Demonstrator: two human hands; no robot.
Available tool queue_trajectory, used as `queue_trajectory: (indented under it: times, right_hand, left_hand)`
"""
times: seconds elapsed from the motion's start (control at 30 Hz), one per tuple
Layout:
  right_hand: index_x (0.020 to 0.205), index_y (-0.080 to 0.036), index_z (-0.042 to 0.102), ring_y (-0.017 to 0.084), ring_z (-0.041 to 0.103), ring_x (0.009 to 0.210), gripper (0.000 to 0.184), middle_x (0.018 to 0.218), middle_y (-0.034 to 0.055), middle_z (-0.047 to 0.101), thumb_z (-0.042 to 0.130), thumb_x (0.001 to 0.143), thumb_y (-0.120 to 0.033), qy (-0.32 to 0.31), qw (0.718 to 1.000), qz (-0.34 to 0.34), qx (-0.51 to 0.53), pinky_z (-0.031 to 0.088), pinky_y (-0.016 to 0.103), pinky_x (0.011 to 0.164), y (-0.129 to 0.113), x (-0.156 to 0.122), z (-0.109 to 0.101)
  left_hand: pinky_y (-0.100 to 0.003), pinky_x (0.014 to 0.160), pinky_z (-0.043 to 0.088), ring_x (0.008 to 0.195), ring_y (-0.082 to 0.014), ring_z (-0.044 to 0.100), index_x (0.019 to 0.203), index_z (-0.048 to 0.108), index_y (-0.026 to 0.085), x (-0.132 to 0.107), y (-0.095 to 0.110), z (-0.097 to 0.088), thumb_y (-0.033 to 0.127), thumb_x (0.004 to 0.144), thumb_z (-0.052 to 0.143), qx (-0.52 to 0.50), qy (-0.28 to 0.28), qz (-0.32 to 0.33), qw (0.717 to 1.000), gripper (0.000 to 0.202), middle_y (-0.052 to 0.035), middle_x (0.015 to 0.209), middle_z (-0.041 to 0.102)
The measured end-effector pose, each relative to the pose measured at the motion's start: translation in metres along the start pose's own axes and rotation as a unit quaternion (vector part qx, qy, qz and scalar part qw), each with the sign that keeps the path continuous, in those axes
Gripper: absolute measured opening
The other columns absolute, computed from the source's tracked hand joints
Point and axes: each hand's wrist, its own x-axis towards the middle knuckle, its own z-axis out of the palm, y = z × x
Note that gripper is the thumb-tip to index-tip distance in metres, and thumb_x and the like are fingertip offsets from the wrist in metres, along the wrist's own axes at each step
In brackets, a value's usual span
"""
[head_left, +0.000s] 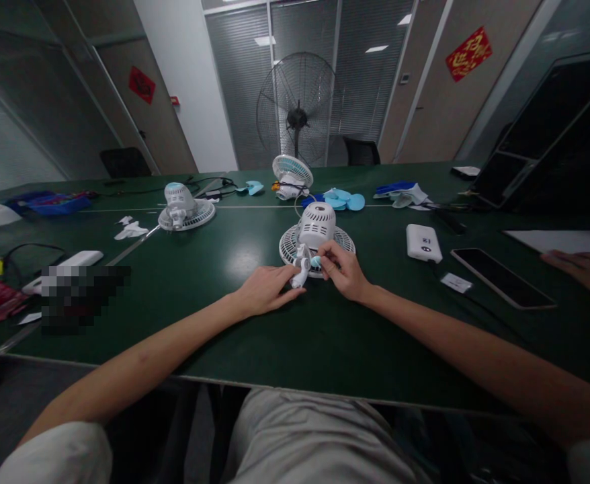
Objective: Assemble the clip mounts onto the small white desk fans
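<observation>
A small white fan (318, 225) lies face down on the green table in front of me, its motor housing upward and its round grille underneath. From its near side sticks out a white bracket (302, 269), which my left hand (267, 290) grips at the lower end between thumb and fingers. On the other side my right hand (344, 270) is closed in a pinch around a small light blue piece (316, 261) beside the bracket. The fingers partly cover that piece, so its exact kind is hidden.
Another small fan (184, 207) lies face down at left; a third (292, 176) stands behind. Light blue fan blades (344, 199) lie farther back. To the right are a white power bank (423, 243), a phone (502, 277) and another person's hand (584, 272).
</observation>
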Motion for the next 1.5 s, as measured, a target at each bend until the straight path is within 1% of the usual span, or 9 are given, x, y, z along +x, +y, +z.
queue_trajectory:
  times: [0.2, 0.37, 0.53, 0.8, 0.97, 1.1, 1.2, 1.37, 1.5]
  right_hand:
    - [0.103, -0.023, 0.055, 0.014, 0.055, 0.055, 0.019, 0.068, -0.0043, 0.056, 0.051, 0.107, -0.041, -0.009, 1.000, 0.003, 0.011, 0.045, 0.029, 0.055, -0.001, -0.001, -0.001]
    - [0.103, -0.022, 0.055, 0.014, 0.057, 0.057, 0.023, 0.068, -0.0042, 0.057, 0.049, 0.108, -0.043, -0.051, 0.999, -0.001, 0.014, 0.045, 0.028, 0.057, -0.004, 0.000, -0.002]
    - [0.103, -0.022, 0.054, 0.013, 0.055, 0.054, 0.023, 0.064, -0.0053, 0.056, 0.048, 0.108, -0.044, -0.055, 0.998, 0.007, 0.002, 0.044, 0.028, 0.057, -0.004, 0.001, -0.001]
    - [0.108, -0.023, 0.052, 0.010, 0.054, 0.049, 0.028, 0.075, -0.0032, 0.062, 0.043, 0.110, -0.049, 0.007, 0.999, 0.037, -0.012, 0.042, 0.025, 0.048, 0.002, 0.004, 0.003]
    - [0.113, -0.024, 0.056, 0.011, 0.056, 0.053, 0.022, 0.073, -0.0027, 0.061, 0.042, 0.111, -0.041, 0.059, 0.996, 0.021, -0.067, 0.045, 0.026, 0.051, 0.004, 0.003, 0.005]
    - [0.122, -0.024, 0.056, 0.014, 0.058, 0.058, 0.020, 0.074, -0.0031, 0.061, 0.056, 0.104, -0.031, 0.075, 0.990, 0.001, -0.121, 0.049, 0.029, 0.057, 0.007, 0.002, 0.004]
    - [0.127, -0.024, 0.056, 0.016, 0.063, 0.065, 0.029, 0.081, -0.0013, 0.065, 0.062, 0.098, -0.025, 0.044, 0.984, -0.025, -0.173, 0.053, 0.031, 0.063, 0.008, 0.001, 0.004]
    - [0.135, -0.027, 0.054, 0.020, 0.069, 0.077, 0.038, 0.104, 0.0057, 0.073, 0.058, 0.098, -0.020, 0.016, 0.963, -0.049, -0.263, 0.056, 0.035, 0.071, 0.005, 0.000, 0.005]
    - [0.145, -0.025, 0.047, 0.026, 0.069, 0.091, 0.047, 0.124, 0.0113, 0.068, 0.056, 0.099, -0.020, 0.025, 0.940, -0.063, -0.334, 0.057, 0.039, 0.072, 0.000, 0.001, 0.006]
  left_hand:
    - [-0.030, 0.068, 0.048, 0.078, -0.0212, 0.068, 0.127, 0.054, 0.018, 0.002, 0.000, 0.001, 0.054, 0.109, 0.045, -0.054, 0.001, -0.053, 0.997, 0.041, -0.0061, 0.097, 0.071]
    - [-0.035, 0.081, 0.054, 0.098, -0.0248, 0.068, 0.127, 0.054, 0.019, 0.004, -0.001, 0.002, 0.051, 0.109, 0.045, -0.079, 0.018, -0.056, 0.995, 0.038, -0.0110, 0.117, 0.066]
    - [-0.042, 0.095, 0.056, 0.113, -0.0274, 0.065, 0.133, 0.054, 0.021, 0.003, -0.002, 0.005, 0.049, 0.108, 0.050, -0.091, 0.052, -0.069, 0.992, 0.038, -0.0142, 0.141, 0.053]
    - [-0.043, 0.096, 0.058, 0.113, -0.0262, 0.064, 0.135, 0.054, 0.022, 0.003, -0.001, 0.004, 0.049, 0.108, 0.050, -0.094, 0.037, -0.041, 0.994, 0.038, -0.0126, 0.138, 0.054]
    - [-0.043, 0.096, 0.059, 0.113, -0.0263, 0.065, 0.137, 0.053, 0.023, 0.004, 0.000, 0.005, 0.049, 0.108, 0.050, -0.079, 0.019, -0.027, 0.996, 0.039, -0.0120, 0.139, 0.053]
    - [-0.043, 0.095, 0.059, 0.112, -0.0262, 0.065, 0.138, 0.052, 0.023, 0.004, -0.001, 0.005, 0.048, 0.108, 0.049, -0.077, 0.013, -0.023, 0.997, 0.039, -0.0123, 0.140, 0.053]
    - [-0.043, 0.093, 0.059, 0.111, -0.0259, 0.065, 0.138, 0.052, 0.024, 0.004, -0.001, 0.004, 0.047, 0.108, 0.051, -0.075, 0.014, -0.014, 0.997, 0.039, -0.0124, 0.141, 0.053]
    - [-0.041, 0.093, 0.059, 0.110, -0.0254, 0.066, 0.139, 0.051, 0.024, 0.004, -0.001, 0.004, 0.047, 0.108, 0.051, -0.062, 0.018, -0.009, 0.998, 0.039, -0.0120, 0.140, 0.053]
    - [-0.041, 0.093, 0.059, 0.110, -0.0254, 0.066, 0.140, 0.050, 0.023, 0.003, -0.001, 0.005, 0.047, 0.108, 0.049, -0.056, 0.016, -0.010, 0.998, 0.040, -0.0123, 0.141, 0.052]
